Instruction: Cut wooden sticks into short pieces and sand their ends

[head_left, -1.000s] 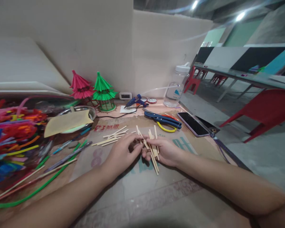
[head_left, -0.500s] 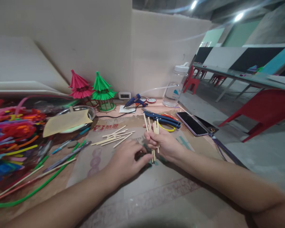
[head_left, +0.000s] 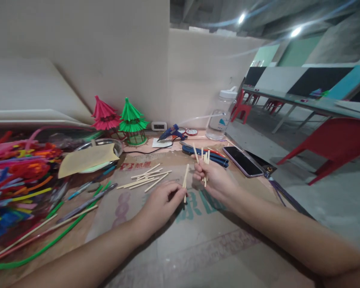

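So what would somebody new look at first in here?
Probably the pink model and green model, which have pointy roofs and stand side by side at the back, near the wall. The bright jumble of colourful strips at the left edge might catch their eye next. Then there are the hands in the middle: the left hand and right hand both hold pale sticks.
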The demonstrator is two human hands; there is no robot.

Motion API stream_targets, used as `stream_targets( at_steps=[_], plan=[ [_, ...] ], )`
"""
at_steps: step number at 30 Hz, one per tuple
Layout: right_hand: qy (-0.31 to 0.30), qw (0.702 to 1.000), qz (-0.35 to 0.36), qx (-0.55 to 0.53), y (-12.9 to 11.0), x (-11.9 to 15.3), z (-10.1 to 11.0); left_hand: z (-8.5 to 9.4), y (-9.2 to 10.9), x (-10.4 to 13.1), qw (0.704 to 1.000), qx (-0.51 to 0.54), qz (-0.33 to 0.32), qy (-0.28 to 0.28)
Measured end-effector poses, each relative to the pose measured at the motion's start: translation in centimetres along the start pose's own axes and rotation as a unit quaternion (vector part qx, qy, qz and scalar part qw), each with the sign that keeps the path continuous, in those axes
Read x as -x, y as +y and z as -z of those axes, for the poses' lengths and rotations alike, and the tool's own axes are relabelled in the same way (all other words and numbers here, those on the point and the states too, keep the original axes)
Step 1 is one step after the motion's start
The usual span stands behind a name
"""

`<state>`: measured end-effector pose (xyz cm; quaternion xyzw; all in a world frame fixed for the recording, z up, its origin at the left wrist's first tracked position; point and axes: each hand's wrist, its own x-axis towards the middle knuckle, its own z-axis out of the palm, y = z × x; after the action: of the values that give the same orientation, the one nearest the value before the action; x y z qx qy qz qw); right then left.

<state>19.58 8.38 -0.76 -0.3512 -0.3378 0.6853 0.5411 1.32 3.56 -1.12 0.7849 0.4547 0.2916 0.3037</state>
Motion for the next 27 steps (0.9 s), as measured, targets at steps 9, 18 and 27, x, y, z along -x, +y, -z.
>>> stream_targets(
  at_steps=[9, 18, 27],
  plan=[
    [-0.104, 0.986, -0.084, 0.096, 2.9, 3.1, -2.2, 0.0, -1.2, -0.7, 0.999, 0.035, 0.013, 0.025],
    [-0.063, 0.939, 0.044, 0.336, -0.5, 0.5, -0.6, 0.0, -1.7, -0.3, 0.999, 0.021, 0.026, 0.039],
    [0.06, 0.631, 0.009, 0.773, -11.3, -10.5, 8.2, -0.6, -2.9, -0.4, 0.998, -0.042, -0.018, 0.038]
  ],
)
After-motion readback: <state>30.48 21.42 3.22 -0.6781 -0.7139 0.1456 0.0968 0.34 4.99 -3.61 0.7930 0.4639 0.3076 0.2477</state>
